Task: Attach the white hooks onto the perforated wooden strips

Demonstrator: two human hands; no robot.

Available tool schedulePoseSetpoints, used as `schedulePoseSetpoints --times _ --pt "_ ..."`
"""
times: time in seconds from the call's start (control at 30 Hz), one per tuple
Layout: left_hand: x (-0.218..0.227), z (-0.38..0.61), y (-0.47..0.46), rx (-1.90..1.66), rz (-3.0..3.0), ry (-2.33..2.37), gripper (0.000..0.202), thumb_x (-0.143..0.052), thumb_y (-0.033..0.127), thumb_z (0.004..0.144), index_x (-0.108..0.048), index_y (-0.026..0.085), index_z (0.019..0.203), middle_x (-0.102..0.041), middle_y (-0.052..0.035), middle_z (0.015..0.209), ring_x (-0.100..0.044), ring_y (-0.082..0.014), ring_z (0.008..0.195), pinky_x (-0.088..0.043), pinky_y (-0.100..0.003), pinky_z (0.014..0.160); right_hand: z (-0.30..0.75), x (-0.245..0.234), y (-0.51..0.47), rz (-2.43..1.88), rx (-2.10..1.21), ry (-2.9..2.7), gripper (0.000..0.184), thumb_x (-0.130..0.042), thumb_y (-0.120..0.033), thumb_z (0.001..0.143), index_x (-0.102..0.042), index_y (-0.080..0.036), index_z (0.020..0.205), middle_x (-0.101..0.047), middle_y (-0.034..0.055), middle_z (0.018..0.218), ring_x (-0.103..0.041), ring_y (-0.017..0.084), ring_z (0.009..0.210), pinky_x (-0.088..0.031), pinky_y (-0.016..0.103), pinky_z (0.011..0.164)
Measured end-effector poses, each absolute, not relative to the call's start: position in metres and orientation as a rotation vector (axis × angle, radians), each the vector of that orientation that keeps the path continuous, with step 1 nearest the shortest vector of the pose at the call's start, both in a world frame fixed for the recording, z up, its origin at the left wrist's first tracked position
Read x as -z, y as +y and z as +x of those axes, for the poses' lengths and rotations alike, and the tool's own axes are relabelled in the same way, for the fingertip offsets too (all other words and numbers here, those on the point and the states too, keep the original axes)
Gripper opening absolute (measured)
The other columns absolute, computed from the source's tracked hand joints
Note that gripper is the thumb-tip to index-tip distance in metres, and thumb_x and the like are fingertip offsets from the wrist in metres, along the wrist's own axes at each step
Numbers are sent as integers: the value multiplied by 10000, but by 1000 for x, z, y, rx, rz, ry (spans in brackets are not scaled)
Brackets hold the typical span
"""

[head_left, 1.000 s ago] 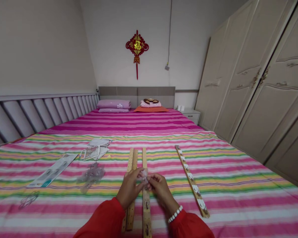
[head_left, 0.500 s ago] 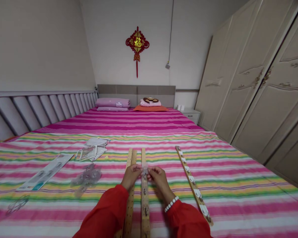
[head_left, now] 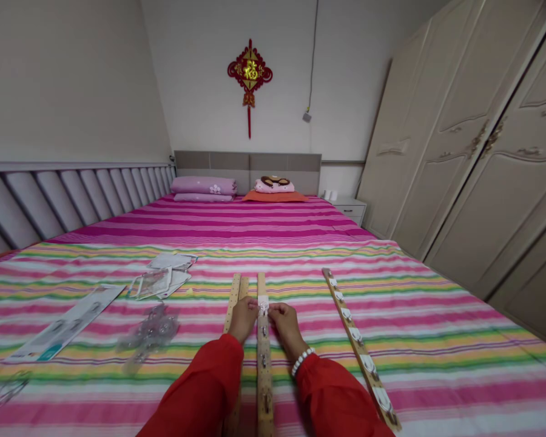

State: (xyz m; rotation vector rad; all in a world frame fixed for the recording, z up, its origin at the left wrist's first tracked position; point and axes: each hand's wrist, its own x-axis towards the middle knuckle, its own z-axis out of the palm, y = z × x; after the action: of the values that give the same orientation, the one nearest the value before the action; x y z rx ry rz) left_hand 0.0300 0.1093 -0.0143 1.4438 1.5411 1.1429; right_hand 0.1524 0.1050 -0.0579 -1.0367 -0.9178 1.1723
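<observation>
A narrow wooden strip [head_left: 264, 352] with a row of small metal hooks lies lengthwise on the striped sheet between my hands. Near its far end sits a clear adhesive hook [head_left: 263, 301] with a whitish square base. My left hand [head_left: 244, 320] pinches the hook's left edge, its wrist above two other wooden strips [head_left: 233, 298] with rows of holes. From the other side, the closed fingertips of my right hand [head_left: 286, 326] grip the hook's right edge. Another wooden strip [head_left: 362, 351], bearing several white-backed hooks, lies to the right.
Left of my hands lie a pile of clear hooks [head_left: 153, 331], a long packaging card [head_left: 70, 325], small flat packets [head_left: 166, 280] and thin wire pieces [head_left: 4, 391]. Folded bedding [head_left: 204, 187] rests by the headboard. A wardrobe [head_left: 473, 164] stands on the right.
The camera view has shifted slightly. The hook's base now lies flat on the strip near its far end, where both hands were holding it over the wood before.
</observation>
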Motion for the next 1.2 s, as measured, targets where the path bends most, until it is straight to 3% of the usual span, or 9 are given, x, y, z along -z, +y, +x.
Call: schedulePoseSetpoints --times 0.3,0.67,0.8,0.87,1.0,1.2 --pt "19 34 111 -1103 1589 1650 173 -558 44 696 -646 146 806 -652 -5 688 -608 -128 664 -446 -224 646 150 69 109 -1103 -1117 -880 147 -646 -249 553 -668 -143 652 -636 -5 535 -540 141 514 -410 236 479" --pt "28 39 106 -1155 1717 1674 212 -495 29 736 -660 121 831 -654 -36 759 -595 -132 710 -445 -229 666 149 73 113 -1141 -1103 -891 141 -633 -243 558 -663 -137 645 -668 15 580 -596 169 561 -477 269 548" --pt "33 38 104 -1183 1824 1605 286 -478 77 763 -684 128 955 -640 -49 808 -588 -167 786 -458 -269 744 150 72 111 -1133 -1093 -906 297 -637 -237 579 -705 -137 850 -689 8 615 -622 189 595 -512 303 599" --pt "34 37 101 -1135 1923 1592 285 -456 136 808 -702 139 950 -611 -56 801 -576 -183 802 -455 -289 767 151 70 110 -1120 -1071 -969 369 -628 -235 607 -714 -146 954 -741 42 757 -663 219 731 -531 337 710" --pt "33 36 100 -948 2037 1642 368 -359 226 893 -716 142 927 -560 -70 794 -562 -185 775 -445 -294 748 155 64 107 -1143 -992 -1239 342 -563 -255 710 -737 -173 994 -744 75 1017 -648 249 988 -473 389 927" --pt "30 32 111 -691 2141 1619 327 -386 181 885 -695 132 980 -569 -87 861 -556 -173 801 -423 -270 772 155 57 110 -1255 -935 -1455 399 -481 -274 793 -708 -139 1091 -736 113 1027 -648 265 999 -462 402 934"
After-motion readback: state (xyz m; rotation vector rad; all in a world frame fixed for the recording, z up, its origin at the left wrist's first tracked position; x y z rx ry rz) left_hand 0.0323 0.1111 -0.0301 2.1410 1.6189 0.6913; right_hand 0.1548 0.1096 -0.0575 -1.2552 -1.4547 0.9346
